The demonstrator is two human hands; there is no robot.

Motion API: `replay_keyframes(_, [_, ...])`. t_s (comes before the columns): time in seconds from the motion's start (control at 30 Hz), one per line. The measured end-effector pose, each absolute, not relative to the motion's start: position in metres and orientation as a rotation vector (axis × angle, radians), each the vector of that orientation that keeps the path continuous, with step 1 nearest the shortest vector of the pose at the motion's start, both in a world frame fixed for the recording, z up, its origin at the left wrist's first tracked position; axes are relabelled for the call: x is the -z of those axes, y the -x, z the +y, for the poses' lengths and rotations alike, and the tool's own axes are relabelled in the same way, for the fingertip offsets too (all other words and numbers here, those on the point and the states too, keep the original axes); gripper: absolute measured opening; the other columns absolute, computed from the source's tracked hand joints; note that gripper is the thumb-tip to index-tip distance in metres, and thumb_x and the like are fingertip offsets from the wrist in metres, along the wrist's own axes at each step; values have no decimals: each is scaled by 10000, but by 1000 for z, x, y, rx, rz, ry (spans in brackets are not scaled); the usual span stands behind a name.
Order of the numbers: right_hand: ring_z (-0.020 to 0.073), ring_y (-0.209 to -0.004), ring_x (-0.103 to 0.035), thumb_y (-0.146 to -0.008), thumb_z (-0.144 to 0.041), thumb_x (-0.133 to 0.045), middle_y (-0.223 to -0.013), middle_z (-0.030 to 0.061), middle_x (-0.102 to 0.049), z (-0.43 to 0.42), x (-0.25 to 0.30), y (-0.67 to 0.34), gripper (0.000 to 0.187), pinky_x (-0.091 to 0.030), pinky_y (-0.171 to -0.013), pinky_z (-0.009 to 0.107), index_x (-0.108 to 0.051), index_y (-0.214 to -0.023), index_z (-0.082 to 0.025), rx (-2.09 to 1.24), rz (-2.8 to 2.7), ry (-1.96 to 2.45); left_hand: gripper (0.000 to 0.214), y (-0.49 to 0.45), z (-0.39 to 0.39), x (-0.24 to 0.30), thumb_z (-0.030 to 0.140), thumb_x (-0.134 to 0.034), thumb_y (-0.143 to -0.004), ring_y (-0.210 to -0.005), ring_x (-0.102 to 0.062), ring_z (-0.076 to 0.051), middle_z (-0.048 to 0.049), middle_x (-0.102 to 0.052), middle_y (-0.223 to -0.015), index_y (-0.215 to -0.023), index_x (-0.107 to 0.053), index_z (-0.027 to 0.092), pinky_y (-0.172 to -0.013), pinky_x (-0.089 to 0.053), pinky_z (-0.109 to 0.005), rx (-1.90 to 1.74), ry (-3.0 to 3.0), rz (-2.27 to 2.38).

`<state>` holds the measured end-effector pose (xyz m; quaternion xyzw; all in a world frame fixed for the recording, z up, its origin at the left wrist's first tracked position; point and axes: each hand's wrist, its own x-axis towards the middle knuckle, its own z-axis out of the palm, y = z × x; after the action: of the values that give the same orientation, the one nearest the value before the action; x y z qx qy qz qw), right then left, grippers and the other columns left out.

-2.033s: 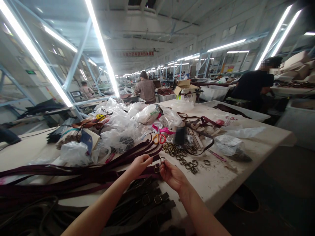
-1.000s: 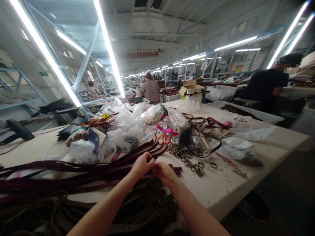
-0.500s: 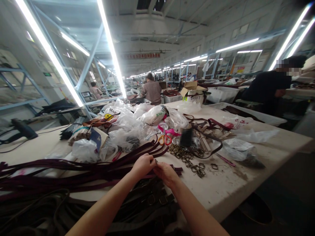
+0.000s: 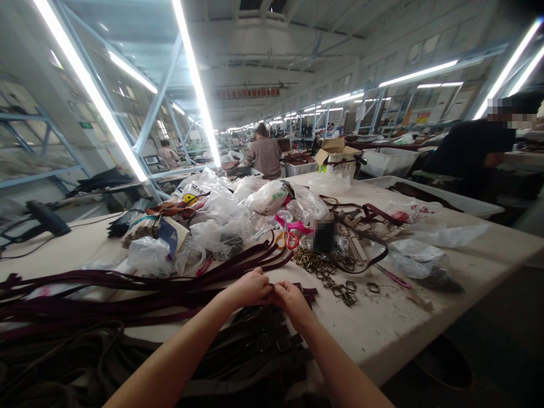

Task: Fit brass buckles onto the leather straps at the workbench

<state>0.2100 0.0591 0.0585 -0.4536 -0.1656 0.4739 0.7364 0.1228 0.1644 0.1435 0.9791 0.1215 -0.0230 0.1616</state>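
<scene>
My left hand (image 4: 250,288) and my right hand (image 4: 290,298) meet over the near edge of the table, fingers pinched together on the end of a dark maroon strap (image 4: 170,300). A small metal buckle was in my right fingers earlier; now it is hidden between the hands. Several more maroon straps (image 4: 106,280) run left across the table. A pile of dark straps with buckles (image 4: 263,340) lies just below my hands. Loose brass rings and buckles (image 4: 323,269) lie to the right of my hands.
Plastic bags (image 4: 221,218), orange-handled scissors (image 4: 287,239) and more straps cover the white table (image 4: 403,317). A person in black (image 4: 467,153) sits at the right, another person (image 4: 264,156) sits farther back. A cardboard box (image 4: 338,158) and white bins (image 4: 386,161) stand behind.
Two seconds ago my right hand held a buckle apart from the left hand. Both hands have since come together on the strap end and dropped slightly toward the table.
</scene>
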Motion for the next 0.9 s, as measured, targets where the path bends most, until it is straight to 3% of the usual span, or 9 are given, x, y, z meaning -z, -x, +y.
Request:
replay_keyframes(0.13, [129, -641, -560, -573, -323, -732, -722, -7, -580, 57, -58, -212, 338, -457, -590, 240, -549, -807, -162, -1008, -359, 1014, 209, -123, 166, -137, 352, -563, -692, -676, -493, -155, -34, -534, -792, -763, -589, 157, -546, -351, -230, 30, -2740, 434])
replay_keyframes(0.23, [139, -649, -567, -576, -289, -725, -744, 0, -588, 57, -61, -214, 332, -460, -571, 239, -541, -824, -164, -1006, -377, 1024, 338, -122, 161, -130, 374, -624, -644, -752, -520, -173, -34, -557, -877, -909, -567, 173, -605, -376, -232, -98, -2736, 434])
replay_keyframes(0.43, [145, -578, -555, -583, -194, -631, -665, -29, -548, 52, -56, -230, 238, -464, -530, 261, -528, -798, -201, -780, -279, 1215, 243, -127, 152, -114, 388, -513, -761, -752, -550, -175, -40, -591, -847, -876, -611, 199, -656, -385, -248, -215, -2851, 417])
replay_keyframes(0.57, [168, -625, -549, -593, -186, -580, -738, 7, -556, 36, -43, -256, 172, -464, -580, 301, -542, -760, -202, -651, -275, 1360, 446, -130, 167, -101, 457, -580, -705, -867, -554, -217, -52, -623, -928, -1072, -561, 205, -755, -396, -279, -144, -2798, 470])
replay_keyframes(0.63, [188, -700, -541, -588, -187, -590, -777, 25, -558, 26, -37, -270, 154, -450, -677, 329, -557, -737, -202, -576, -288, 1414, 508, -125, 179, -92, 478, -577, -704, -919, -547, -234, -72, -615, -991, -1124, -538, 195, -792, -393, -294, -92, -2775, 567])
replay_keyframes(0.73, [217, -821, -513, -646, -215, -557, -850, 59, -573, 16, -31, -285, 137, -380, -813, 354, -584, -779, -201, -322, -437, 1583, 349, -111, 197, -80, 433, -477, -789, -914, -552, -220, -77, -610, -988, -1015, -610, 202, -797, -391, -288, -12, -2785, 634])
replay_keyframes(0.9, [236, -938, -511, -772, -222, -434, -1000, 100, -594, 36, -34, -275, 262, -338, -853, 355, -605, -968, -189, -136, -995, 1783, 303, -102, 215, -73, 352, -387, -854, -878, -554, -174, -60, -598, -945, -912, -638, 193, -802, -388, -248, 15, -2837, 723])
